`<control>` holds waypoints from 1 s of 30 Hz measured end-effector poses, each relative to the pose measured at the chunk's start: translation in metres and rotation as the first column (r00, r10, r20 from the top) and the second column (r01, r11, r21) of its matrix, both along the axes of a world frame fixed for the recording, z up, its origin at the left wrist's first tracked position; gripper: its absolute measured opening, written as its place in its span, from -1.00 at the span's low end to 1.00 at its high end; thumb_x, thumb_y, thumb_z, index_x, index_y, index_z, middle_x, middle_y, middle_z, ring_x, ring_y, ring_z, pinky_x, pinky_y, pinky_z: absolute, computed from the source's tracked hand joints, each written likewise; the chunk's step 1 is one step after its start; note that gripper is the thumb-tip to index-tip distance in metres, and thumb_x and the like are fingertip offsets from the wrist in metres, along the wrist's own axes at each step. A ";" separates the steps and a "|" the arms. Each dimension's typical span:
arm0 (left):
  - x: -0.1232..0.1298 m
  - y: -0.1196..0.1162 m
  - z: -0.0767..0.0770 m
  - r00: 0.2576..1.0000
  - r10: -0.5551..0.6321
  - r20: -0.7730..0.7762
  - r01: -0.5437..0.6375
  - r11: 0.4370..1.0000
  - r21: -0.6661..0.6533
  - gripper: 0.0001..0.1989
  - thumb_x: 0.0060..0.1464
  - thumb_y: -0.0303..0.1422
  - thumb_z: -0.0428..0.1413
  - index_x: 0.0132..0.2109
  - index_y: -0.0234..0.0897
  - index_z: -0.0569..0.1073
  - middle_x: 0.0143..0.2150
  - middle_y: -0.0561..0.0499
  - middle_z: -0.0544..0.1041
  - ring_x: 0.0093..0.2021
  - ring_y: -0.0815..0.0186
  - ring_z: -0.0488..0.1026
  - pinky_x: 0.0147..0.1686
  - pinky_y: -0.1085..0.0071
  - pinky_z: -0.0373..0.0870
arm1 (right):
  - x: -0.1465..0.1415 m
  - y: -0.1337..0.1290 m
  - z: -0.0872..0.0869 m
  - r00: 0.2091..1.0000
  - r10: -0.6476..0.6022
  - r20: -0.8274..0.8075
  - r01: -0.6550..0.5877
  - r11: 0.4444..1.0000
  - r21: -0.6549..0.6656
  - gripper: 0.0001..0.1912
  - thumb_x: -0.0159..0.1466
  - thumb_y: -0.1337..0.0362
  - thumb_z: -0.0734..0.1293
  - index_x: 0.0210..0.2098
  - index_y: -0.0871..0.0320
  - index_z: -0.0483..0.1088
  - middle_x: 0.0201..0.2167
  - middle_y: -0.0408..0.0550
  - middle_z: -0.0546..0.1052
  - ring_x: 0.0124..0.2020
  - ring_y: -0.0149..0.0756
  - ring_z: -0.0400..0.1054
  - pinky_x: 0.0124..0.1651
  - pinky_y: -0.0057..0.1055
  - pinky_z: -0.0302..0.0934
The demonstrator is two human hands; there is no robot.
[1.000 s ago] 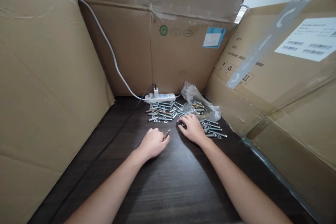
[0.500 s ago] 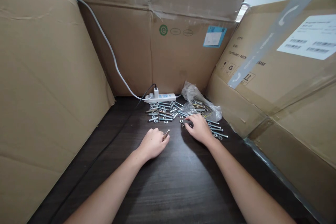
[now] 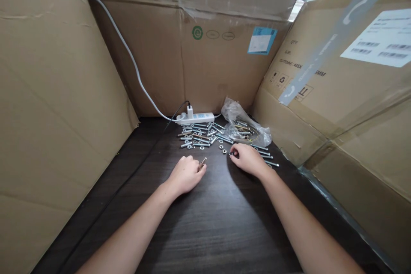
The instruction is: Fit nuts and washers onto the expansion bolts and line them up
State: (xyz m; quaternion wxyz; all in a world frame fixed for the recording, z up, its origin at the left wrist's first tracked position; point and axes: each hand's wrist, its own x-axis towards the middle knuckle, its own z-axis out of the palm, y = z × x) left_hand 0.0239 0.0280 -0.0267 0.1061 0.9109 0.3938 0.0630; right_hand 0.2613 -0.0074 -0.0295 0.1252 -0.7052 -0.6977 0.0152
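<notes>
My left hand (image 3: pixel 186 174) rests low over the dark table (image 3: pixel 199 231), its fingers closed round a metal bolt (image 3: pixel 202 162) whose end sticks up past the thumb. To the right, my right hand (image 3: pixel 246 158) has thumb and fingertips pinched together at the tabletop, on a small metal piece too small to name. Just left of those fingertips lies a nut (image 3: pixel 224 152), with another ring-shaped piece (image 3: pixel 221 147) behind it. Several bolts and washers (image 3: pixel 201 138) are spread beyond my hands. More long bolts (image 3: pixel 263 153) lie right of my right hand.
A white power strip (image 3: pixel 195 118) with a plug and cables stands behind the bolts. Beside it lies a clear plastic bag (image 3: pixel 237 115) with metal parts. Cardboard boxes rise at the left (image 3: pixel 58 94), the back (image 3: pixel 154 51) and the right (image 3: pixel 321 115).
My right hand has shifted slightly right and its thumb and fingers have closed together, uncovering the nut. My left hand still holds the bolt. The view has moved slightly.
</notes>
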 end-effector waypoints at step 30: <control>-0.001 -0.001 -0.002 0.996 -0.081 -0.022 0.082 0.996 0.032 -0.60 0.23 -0.27 -0.15 -0.44 -0.31 0.45 -0.43 -0.10 0.51 -0.33 0.21 0.37 -0.33 0.33 0.12 | -0.069 -0.025 0.014 0.837 0.517 -0.178 -0.364 0.770 0.525 -0.86 0.25 0.30 0.24 -0.24 0.10 0.43 -0.31 -0.05 0.55 -0.29 -0.29 0.39 -0.17 -0.32 0.25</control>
